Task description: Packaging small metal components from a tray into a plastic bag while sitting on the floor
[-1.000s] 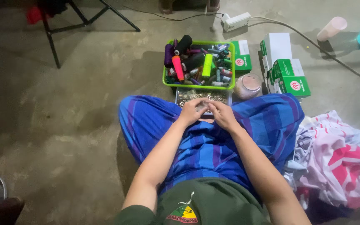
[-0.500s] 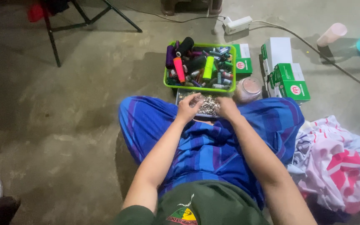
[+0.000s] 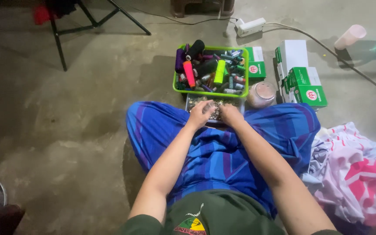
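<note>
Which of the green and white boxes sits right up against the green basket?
The small box touching the green basket's right side, at its far corner. The other boxes stand in a cluster farther right, past the round lidded jar.

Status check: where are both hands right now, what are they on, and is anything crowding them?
Left hand and right hand both in the clear tray of small metal bits; grip hidden. Green basket of lighters directly behind, round jar beside.

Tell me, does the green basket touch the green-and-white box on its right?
Touching. The head view shows the green basket's right rim meeting the box with no floor visible between them.
</note>
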